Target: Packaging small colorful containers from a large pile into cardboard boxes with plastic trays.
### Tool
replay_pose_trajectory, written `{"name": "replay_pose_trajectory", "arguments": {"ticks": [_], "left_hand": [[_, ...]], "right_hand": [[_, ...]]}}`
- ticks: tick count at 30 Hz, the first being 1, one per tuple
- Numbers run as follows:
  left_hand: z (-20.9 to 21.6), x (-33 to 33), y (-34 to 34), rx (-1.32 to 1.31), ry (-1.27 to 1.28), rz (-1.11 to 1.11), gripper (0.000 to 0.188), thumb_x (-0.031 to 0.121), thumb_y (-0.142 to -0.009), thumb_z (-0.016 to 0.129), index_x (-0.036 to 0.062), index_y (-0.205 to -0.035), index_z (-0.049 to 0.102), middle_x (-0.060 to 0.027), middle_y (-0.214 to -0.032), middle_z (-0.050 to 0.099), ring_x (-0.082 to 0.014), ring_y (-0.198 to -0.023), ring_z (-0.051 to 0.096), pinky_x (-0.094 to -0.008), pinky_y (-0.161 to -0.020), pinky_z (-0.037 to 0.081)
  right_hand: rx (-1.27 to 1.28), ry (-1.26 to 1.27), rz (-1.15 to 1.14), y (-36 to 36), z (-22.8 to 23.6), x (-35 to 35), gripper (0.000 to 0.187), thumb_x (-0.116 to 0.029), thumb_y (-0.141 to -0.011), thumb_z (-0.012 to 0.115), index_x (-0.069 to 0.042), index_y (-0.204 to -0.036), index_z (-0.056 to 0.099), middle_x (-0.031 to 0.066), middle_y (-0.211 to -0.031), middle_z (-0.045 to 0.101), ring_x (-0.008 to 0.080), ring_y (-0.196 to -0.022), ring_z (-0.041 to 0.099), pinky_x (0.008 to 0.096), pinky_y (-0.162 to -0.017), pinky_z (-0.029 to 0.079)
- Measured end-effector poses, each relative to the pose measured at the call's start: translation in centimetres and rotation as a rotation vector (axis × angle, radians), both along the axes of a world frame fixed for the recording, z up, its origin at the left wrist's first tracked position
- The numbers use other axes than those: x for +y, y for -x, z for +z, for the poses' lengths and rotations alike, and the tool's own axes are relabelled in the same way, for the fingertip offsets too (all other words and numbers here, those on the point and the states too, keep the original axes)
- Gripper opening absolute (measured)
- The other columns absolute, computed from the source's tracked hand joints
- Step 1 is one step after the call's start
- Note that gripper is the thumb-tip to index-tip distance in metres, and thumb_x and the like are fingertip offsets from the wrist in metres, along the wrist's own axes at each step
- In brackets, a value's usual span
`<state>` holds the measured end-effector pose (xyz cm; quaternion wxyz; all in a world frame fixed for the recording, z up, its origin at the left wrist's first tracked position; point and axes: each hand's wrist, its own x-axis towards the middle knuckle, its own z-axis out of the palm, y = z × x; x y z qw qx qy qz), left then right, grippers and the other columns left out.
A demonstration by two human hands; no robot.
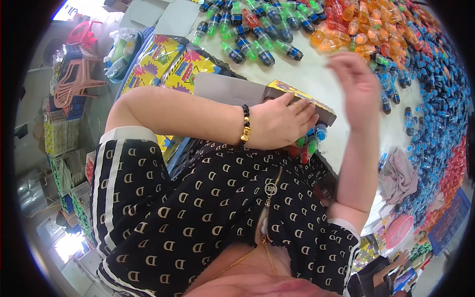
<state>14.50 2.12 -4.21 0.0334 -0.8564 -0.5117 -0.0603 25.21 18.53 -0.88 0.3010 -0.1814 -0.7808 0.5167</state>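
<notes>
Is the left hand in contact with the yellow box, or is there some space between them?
Touching. The head view shows the left hand with its fingers laid across the yellow box, no gap visible.

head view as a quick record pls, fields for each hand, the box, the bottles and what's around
left hand: fingers spread over the box
right hand: blurred, near the orange bottles, nothing visibly held
box: yellow printed panel, dark side, partly covered by the left hand
small bottles: green, red and blue parts, just below the left hand, partly hidden
other bottles: dark-and-green bottles, blue bottles
around: yellow printed packages, grey cloth
</notes>
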Motion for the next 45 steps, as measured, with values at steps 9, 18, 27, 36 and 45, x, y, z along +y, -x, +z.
{"name": "replay_pose_trajectory", "arguments": {"ticks": [9, 18, 27, 36, 45], "left_hand": [[0.5, -0.6, 3.8, -0.214, 0.157, 0.045, 0.058, 0.04, -0.088, 0.059, 0.0086, -0.134, 0.045, -0.0187, -0.129, 0.051, -0.0327, -0.12, 0.051, -0.0449, -0.094, 0.045], [0.7, 4.6, 9.2, -0.435, 0.319, 0.238, 0.039, 0.029, -0.095, 0.051, 0.0088, -0.128, 0.052, -0.0154, -0.119, 0.061, -0.0305, -0.107, 0.06, -0.039, -0.091, 0.049], [-0.7, 11.6, 11.1, -0.365, 0.313, 0.266, 0.037, 0.024, -0.092, 0.054, 0.0059, -0.123, 0.057, -0.0161, -0.109, 0.065, -0.033, -0.102, 0.061, -0.0412, -0.089, 0.048], [-3.4, 21.8, 9.1, -0.127, 0.216, 0.593, 0.024, 0.011, -0.088, 0.048, 0.0018, -0.11, 0.055, -0.0204, -0.094, 0.067, -0.037, -0.09, 0.065, -0.0458, -0.077, 0.052], [-3.9, 24.0, 7.9, -0.215, 0.354, 0.757, 0.029, 0.015, -0.084, 0.059, -0.002, -0.107, 0.063, -0.0203, -0.105, 0.067, -0.0315, -0.099, 0.066, -0.0389, -0.083, 0.053]], "right_hand": [[-0.393, 0.134, -0.255, -17.4, -0.7, 3.1, 0.007, -0.002, -0.085, 0.063, -0.003, -0.091, 0.067, 0.0033, -0.104, 0.066, 0.0126, -0.09, 0.059, 0.0267, -0.08, 0.046], [-1.561, 0.234, -0.172, -30.4, -10.8, -8.6, 0.009, -0.008, -0.079, 0.063, -0.005, -0.084, 0.071, 0.0159, -0.082, 0.067, 0.0353, -0.073, 0.063, 0.041, -0.07, 0.051], [-0.722, -0.676, -0.301, -13.8, -1.1, -0.4, 0.056, 0.006, -0.078, 0.061, -0.012, -0.13, 0.051, 0.0156, -0.141, 0.042, 0.0353, -0.125, 0.044, 0.0407, -0.101, 0.041], [-0.71, -0.513, -0.531, 0.8, -7.9, 17.3, 0.041, -0.02, -0.09, 0.052, -0.01, -0.13, 0.049, 0.0242, -0.131, 0.047, 0.0394, -0.114, 0.054, 0.0449, -0.093, 0.047], [-0.43, -0.616, -0.672, 2.0, -12.0, 19.9, 0.065, -0.031, -0.08, 0.068, -0.005, -0.134, 0.042, 0.0227, -0.112, 0.06, 0.0392, -0.102, 0.06, 0.0442, -0.086, 0.05]]}}
